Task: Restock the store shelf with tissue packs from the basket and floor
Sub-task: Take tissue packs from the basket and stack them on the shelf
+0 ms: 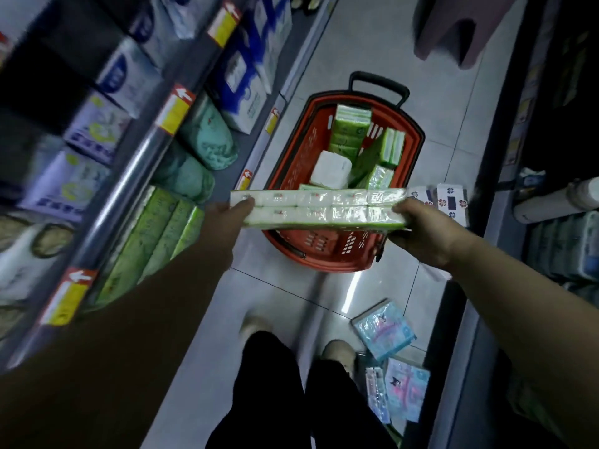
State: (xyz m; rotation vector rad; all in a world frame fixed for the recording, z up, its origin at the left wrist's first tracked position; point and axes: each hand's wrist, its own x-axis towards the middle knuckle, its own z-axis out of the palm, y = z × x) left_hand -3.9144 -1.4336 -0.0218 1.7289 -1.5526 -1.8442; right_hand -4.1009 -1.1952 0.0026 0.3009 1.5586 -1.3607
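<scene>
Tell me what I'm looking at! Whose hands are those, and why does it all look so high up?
There is no machine here. A person wears a camera on their head, so you look down just as they do. Their left hand and right hand each grip one end of a long tissue pack, green and white. They hold it level above a red basket that stands on the floor. More green packs and a white pack lie in the basket. Blue packs lie on the floor near the person's shoes. The shelf on the left holds more tissues.
</scene>
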